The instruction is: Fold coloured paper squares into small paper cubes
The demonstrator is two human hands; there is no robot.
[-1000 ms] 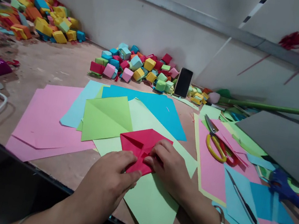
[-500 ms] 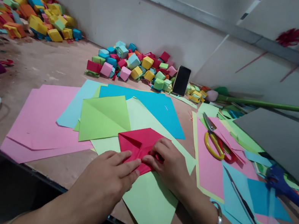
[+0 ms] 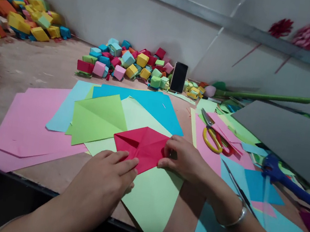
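A red sheet of paper [image 3: 148, 145], partly folded with creases and a raised flap at its left, lies over pale green paper [image 3: 153, 200]. My left hand [image 3: 105, 183] rests with fingers stretched out on its lower left edge. With thumb and forefinger, my right hand [image 3: 186, 159] pinches the red paper at its right corner. A lime green sheet [image 3: 97, 120] with a diagonal crease is just beyond my left hand. Behind it spreads blue paper [image 3: 145, 102], and pink sheets [image 3: 30, 122] lie to the left.
Folded paper cubes [image 3: 128, 61] are heaped at the back beside a propped phone [image 3: 179, 77]; another heap [image 3: 26, 13] sits far left. Scissors with yellow and red handles [image 3: 214, 136], a blue-handled tool [image 3: 284, 181] and a grey board [image 3: 294, 140] are at right. The table's front edge [image 3: 40, 188] is close.
My right hand has shifted outward from the red paper's middle to its right corner, uncovering more of its surface. My left hand stays on the lower left edge. The view has turned slightly right.
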